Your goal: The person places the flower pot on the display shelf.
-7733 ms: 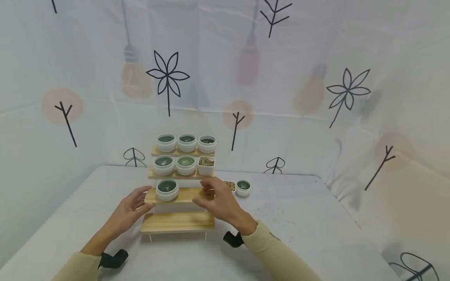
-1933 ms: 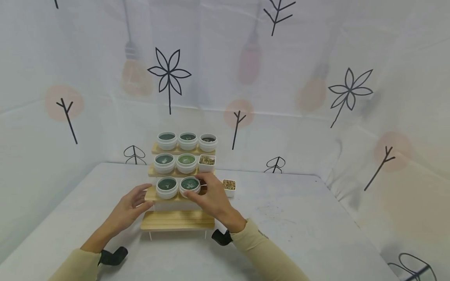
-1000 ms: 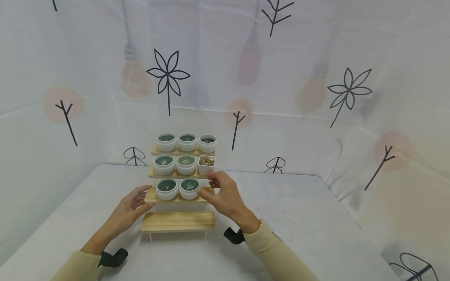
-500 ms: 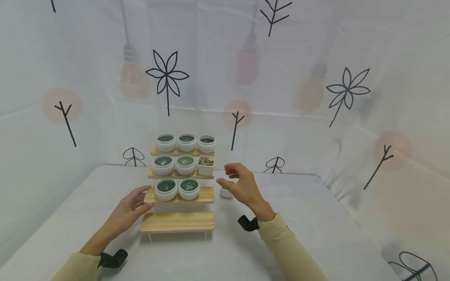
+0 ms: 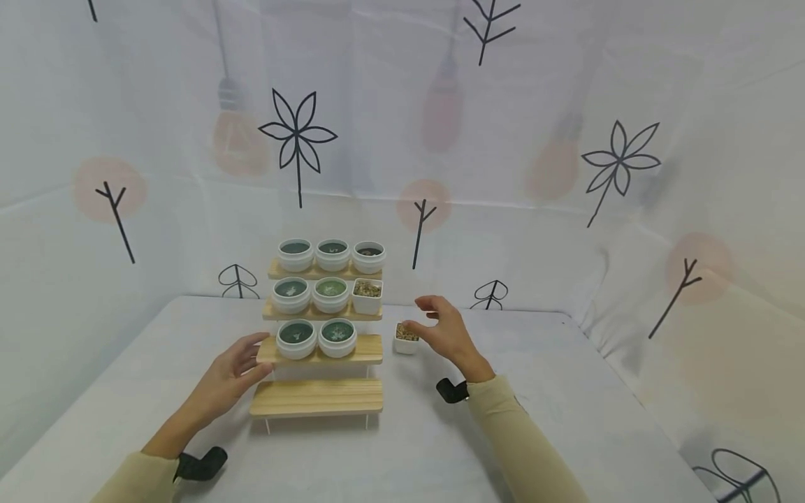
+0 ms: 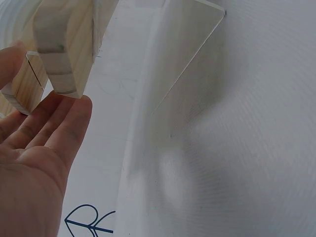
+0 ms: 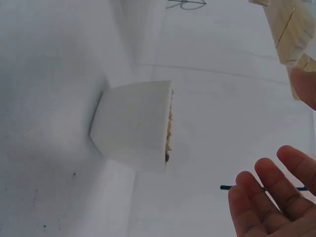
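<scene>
In the head view my left hand (image 5: 229,374) is at the left end of a stepped wooden display stand (image 5: 316,398). Its straight fingers touch the end of a plank (image 6: 61,54), thumb apart on the other side. My right hand (image 5: 448,334) hovers with fingers spread around a small square white cup (image 5: 405,344) filled with grainy bits. That cup (image 7: 131,123) stands on the table, and the right fingers show apart from it in the right wrist view. On the tier by my left hand sit two round white bowls, one left (image 5: 296,340) and one in the middle (image 5: 337,338), with dark green contents.
Above, the upper tiers carry several round white bowls (image 5: 332,254) and another square cup of grainy bits (image 5: 367,296). The lowest tier (image 5: 316,398) shows bare wood. A white table (image 5: 553,419) meets a printed cloth backdrop (image 5: 503,237).
Earlier, my right hand set a round green bowl from the table onto the middle of the tier and released it. Now it has moved right, to the square cup. The left hand stayed put.
</scene>
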`<control>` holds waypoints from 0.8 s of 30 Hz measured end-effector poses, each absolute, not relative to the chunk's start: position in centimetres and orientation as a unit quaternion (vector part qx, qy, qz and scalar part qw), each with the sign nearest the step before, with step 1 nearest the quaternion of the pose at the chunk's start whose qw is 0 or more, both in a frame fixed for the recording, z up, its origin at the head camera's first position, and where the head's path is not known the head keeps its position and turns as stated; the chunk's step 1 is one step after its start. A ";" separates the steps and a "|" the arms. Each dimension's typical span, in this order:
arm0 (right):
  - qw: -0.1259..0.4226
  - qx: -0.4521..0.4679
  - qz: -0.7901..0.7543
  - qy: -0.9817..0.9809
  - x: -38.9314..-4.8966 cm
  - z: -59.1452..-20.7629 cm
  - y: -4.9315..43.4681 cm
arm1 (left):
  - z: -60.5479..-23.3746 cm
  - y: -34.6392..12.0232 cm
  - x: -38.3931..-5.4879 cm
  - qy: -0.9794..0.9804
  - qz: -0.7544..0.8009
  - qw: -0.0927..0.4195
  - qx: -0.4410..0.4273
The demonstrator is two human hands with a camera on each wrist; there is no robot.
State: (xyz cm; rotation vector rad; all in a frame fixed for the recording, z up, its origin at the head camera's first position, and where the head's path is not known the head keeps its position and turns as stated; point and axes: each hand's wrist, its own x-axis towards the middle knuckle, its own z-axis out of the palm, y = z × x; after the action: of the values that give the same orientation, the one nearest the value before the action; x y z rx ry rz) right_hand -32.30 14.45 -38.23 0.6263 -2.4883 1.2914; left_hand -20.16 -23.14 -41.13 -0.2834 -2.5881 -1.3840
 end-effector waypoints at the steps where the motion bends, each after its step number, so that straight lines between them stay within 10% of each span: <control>1: 0.128 0.210 0.442 -0.863 -32.4 -38.4 14.5 | -41.1 -23.1 -20.2 -0.873 -0.469 0.096 -0.095; 24: 0.021 0.197 0.392 -0.898 -34.0 -41.1 14.7 | -41.2 -23.2 -20.2 -0.873 -0.469 0.095 -0.095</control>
State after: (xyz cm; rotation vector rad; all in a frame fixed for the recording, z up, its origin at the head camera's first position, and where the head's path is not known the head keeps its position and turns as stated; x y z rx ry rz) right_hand -33.98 14.71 -41.11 0.6095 -2.7847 1.2167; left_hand -20.19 -23.16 -41.18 -0.2804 -2.5868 -1.3909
